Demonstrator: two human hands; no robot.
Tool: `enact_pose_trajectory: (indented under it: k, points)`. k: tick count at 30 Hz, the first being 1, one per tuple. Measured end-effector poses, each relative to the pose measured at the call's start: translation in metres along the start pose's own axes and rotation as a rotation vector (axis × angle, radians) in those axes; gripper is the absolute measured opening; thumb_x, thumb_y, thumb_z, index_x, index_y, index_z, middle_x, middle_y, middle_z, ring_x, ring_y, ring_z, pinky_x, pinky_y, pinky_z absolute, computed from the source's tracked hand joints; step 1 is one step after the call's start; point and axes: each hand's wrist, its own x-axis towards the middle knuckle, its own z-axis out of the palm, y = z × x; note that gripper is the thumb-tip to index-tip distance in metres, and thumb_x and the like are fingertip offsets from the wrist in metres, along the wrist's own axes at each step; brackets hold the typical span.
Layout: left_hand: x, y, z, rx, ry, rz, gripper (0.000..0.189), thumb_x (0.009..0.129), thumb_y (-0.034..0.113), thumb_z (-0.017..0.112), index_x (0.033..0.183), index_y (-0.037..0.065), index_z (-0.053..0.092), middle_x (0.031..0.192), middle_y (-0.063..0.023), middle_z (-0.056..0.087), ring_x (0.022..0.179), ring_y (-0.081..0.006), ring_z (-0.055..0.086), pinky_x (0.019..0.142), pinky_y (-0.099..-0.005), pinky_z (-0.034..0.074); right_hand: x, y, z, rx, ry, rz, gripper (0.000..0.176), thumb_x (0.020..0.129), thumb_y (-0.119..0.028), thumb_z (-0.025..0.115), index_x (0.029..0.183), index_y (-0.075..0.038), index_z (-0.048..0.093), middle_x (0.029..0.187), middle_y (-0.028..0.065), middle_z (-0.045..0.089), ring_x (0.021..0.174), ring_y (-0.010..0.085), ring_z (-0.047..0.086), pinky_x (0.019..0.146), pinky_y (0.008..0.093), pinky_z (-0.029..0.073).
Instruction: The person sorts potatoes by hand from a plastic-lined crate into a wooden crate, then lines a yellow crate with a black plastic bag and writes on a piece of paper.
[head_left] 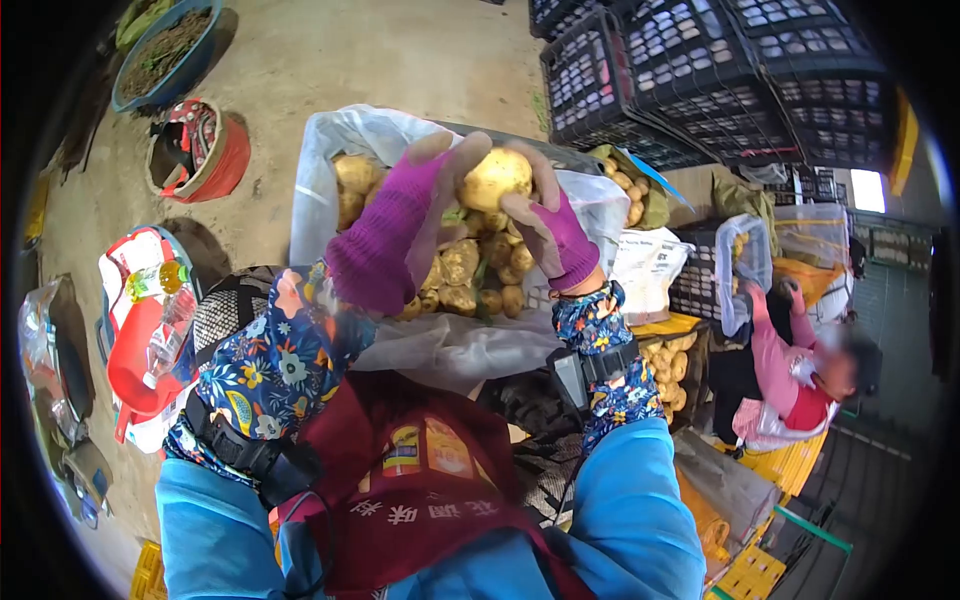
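Observation:
Both my hands wear purple gloves with greyish palms and meet above a lined crate. A large yellow potato (495, 178) is held between them. My left hand (415, 205) has its fingers against the potato's left side. On the other side, my right hand (545, 215) grips it with thumb and fingers. Below lie more potatoes (460, 265) inside the crate, whose translucent plastic liner (325, 150) folds over the rim. Part of the crate's contents is hidden behind my hands and forearms.
Stacked black crates (690, 80) stand at the upper right. A person in pink (790, 350) sits at the right, near another lined crate (725, 270). A red bucket (235, 160), a blue basin (195, 65) and a red scoop (135, 375) are at the left.

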Motion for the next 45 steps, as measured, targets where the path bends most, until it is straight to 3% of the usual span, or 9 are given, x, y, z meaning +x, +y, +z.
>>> enact_pose_trajectory:
  k: [7,10,18,20,28,32,34,40,45]
  points:
    - [0.016,-0.007,0.001,-0.302,-0.091,-0.05,0.041,0.093,0.038,0.054,0.117,0.005,0.056,0.104,-0.0096,0.064,0.09,-0.0201,0.066,0.073,-0.0253,0.053,0.015,0.064,-0.087,0.174,0.057,0.141,0.056,0.097,-0.045,0.053,0.131,0.0,0.049,0.126,0.0095,0.057,0.112,0.0164,0.056,0.097,0.0312,0.045]
    - [0.018,0.016,-0.005,-0.266,-0.064,-0.012,0.04,0.094,0.037,0.052,0.115,0.003,0.056,0.104,-0.0111,0.065,0.093,-0.0233,0.067,0.072,-0.0286,0.055,0.009,0.17,-0.148,-0.98,0.032,0.529,0.052,0.089,-0.039,0.065,0.125,-0.002,0.058,0.112,0.0101,0.067,0.102,0.0212,0.063,0.088,0.0316,0.049]
    - [0.015,0.027,-0.003,-0.162,0.02,0.133,0.029,0.097,0.024,0.05,0.113,0.001,0.052,0.108,-0.0148,0.06,0.101,-0.0283,0.064,0.082,-0.0387,0.057,0.03,0.232,-0.112,-1.325,0.48,0.901,0.063,0.076,-0.036,0.072,0.124,-0.004,0.047,0.114,0.0181,0.065,0.105,0.0356,0.063,0.086,0.0449,0.052]
    - [0.014,0.022,-0.011,0.32,-0.072,0.417,0.021,0.098,0.015,0.047,0.112,-0.001,0.05,0.107,-0.015,0.059,0.101,-0.0263,0.063,0.086,-0.038,0.055,0.037,0.243,-0.114,-1.319,0.535,0.845,0.07,0.072,-0.036,0.077,0.125,-0.003,0.047,0.107,0.0184,0.067,0.099,0.0349,0.065,0.083,0.0436,0.053]
    - [0.006,0.032,-0.005,0.402,-0.122,0.31,0.027,0.095,0.004,0.05,0.121,-0.003,0.049,0.108,-0.0147,0.06,0.101,-0.0217,0.062,0.088,-0.035,0.053,0.004,0.243,-0.163,-0.986,0.249,0.561,0.065,0.078,-0.037,0.074,0.126,-0.001,0.049,0.102,0.0122,0.068,0.079,0.023,0.067,0.066,0.0359,0.054]
    - [0.02,0.008,-0.019,0.704,-0.133,0.591,0.036,0.094,0.006,0.05,0.13,-0.001,0.049,0.113,-0.0133,0.06,0.103,-0.0187,0.062,0.091,-0.0316,0.052,-0.029,0.187,-0.134,0.376,0.396,0.589,0.059,0.081,-0.024,0.071,0.13,0.0,0.047,0.103,0.0061,0.066,0.072,0.0136,0.063,0.056,0.0248,0.047]
    - [0.015,0.008,-0.016,0.964,-0.112,0.821,0.036,0.096,0.01,0.049,0.13,-0.001,0.048,0.114,-0.0115,0.06,0.102,-0.0168,0.061,0.092,-0.0301,0.052,-0.027,0.117,-0.1,0.314,0.256,0.394,0.062,0.081,-0.021,0.071,0.132,0.0,0.045,0.111,0.0062,0.063,0.086,0.0149,0.063,0.068,0.0258,0.049]
    - [0.005,-0.01,0.009,0.249,-0.36,0.154,0.041,0.101,0.032,0.043,0.122,0.0,0.057,0.107,-0.0048,0.064,0.1,-0.0121,0.06,0.088,-0.0272,0.049,-0.024,-0.02,-0.047,-0.383,-0.12,-0.101,0.078,0.071,-0.013,0.078,0.138,-0.002,0.04,0.132,0.0093,0.051,0.125,0.0196,0.048,0.106,0.0336,0.038]
    - [-0.006,0.001,0.027,0.133,-0.496,0.107,0.049,0.095,0.028,0.049,0.134,0.0,0.046,0.122,-0.0076,0.058,0.109,-0.0142,0.057,0.096,-0.0285,0.044,-0.058,-0.051,-0.009,-0.721,0.119,-0.104,0.085,0.077,-0.036,0.076,0.144,-0.004,0.034,0.133,0.0211,0.052,0.124,0.0327,0.051,0.101,0.0383,0.042]
